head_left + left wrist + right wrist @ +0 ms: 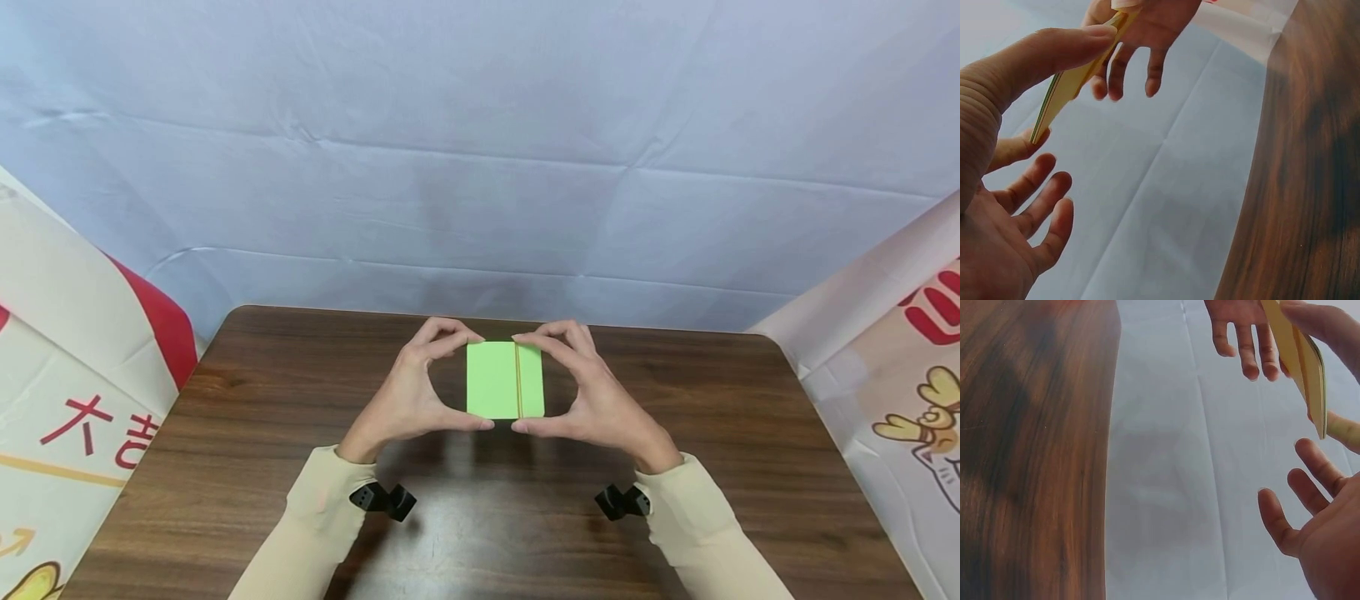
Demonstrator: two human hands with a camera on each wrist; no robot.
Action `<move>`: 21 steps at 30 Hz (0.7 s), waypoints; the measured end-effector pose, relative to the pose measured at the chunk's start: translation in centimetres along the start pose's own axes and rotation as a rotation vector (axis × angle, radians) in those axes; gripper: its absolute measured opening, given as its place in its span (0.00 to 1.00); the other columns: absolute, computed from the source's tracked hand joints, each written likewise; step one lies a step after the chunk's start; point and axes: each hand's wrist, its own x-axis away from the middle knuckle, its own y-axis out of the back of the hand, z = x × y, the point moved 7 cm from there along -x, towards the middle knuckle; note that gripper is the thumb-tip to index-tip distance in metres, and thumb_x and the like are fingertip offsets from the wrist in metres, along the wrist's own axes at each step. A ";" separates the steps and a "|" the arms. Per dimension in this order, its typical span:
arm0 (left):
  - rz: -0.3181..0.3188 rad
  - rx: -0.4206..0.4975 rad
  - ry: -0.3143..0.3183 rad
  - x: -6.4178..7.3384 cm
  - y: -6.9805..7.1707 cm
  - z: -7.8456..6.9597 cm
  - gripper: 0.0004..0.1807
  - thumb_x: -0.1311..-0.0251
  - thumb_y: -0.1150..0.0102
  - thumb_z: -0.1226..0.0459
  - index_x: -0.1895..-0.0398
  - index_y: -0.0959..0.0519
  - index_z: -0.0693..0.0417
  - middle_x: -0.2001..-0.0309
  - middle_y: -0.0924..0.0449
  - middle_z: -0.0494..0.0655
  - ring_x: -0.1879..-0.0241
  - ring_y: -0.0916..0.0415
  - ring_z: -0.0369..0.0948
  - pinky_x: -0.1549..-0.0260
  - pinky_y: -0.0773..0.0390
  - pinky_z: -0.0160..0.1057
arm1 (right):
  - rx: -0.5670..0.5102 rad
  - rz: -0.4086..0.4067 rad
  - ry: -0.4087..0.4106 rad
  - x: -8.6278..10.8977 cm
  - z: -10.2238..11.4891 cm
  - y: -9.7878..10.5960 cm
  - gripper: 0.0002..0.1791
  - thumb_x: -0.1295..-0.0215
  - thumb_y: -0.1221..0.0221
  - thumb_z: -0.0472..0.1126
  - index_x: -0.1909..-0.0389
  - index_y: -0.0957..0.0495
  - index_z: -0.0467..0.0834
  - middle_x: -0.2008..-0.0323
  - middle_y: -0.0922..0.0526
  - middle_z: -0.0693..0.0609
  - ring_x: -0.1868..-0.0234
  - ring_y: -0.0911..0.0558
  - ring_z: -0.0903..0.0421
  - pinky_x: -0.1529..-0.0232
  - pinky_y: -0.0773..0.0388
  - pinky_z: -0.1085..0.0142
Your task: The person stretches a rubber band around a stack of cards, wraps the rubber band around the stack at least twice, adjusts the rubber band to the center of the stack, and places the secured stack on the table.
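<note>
Between both hands, above the table, is a thin square light-green paper pad (491, 379). A narrow tan band (518, 379) runs from top to bottom across its right part. The left hand (423, 379) pinches the pad's left part, thumb on the near edge and index finger on the far edge. In the same way the right hand (588, 383) pinches the right part, close to the band. From the left wrist view the pad (1063, 94) appears edge-on with a yellowish underside, and the other fingers hang free of it. The right wrist view also shows the pad's underside (1300, 359).
Below the hands lies a dark brown wooden table (247, 433). A pale blue-grey cloth (480, 183) hangs behind its far edge. Printed white sheets with red marks stand at the left (82, 400) and right (892, 400). Each wrist wears a small black camera.
</note>
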 end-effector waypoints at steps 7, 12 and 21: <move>-0.006 -0.002 -0.008 0.1 0.1 0.1 0.44 0.70 0.10 0.57 0.41 0.19 0.47 0.43 0.30 0.42 0.41 0.31 0.47 0.43 0.28 0.55 | 0.019 0.018 -0.019 -0.1 0.2 -0.1 0.51 0.59 0.17 0.50 0.30 0.29 0.56 0.39 0.34 0.55 0.36 0.39 0.53 0.41 0.32 0.43; -0.006 -0.009 -0.002 0.1 0.1 0.3 0.45 0.71 0.10 0.57 0.40 0.20 0.47 0.42 0.30 0.42 0.40 0.31 0.43 0.42 0.28 0.52 | 0.035 0.039 -0.021 0.0 0.1 0.0 0.51 0.58 0.17 0.50 0.29 0.30 0.57 0.39 0.35 0.56 0.35 0.40 0.54 0.42 0.32 0.44; -0.003 0.012 -0.018 0.2 0.3 0.2 0.46 0.71 0.10 0.57 0.39 0.20 0.47 0.42 0.31 0.41 0.40 0.32 0.43 0.42 0.27 0.53 | 0.055 0.050 0.015 -0.1 0.3 0.5 0.51 0.60 0.16 0.50 0.30 0.28 0.53 0.40 0.33 0.56 0.37 0.40 0.53 0.44 0.31 0.45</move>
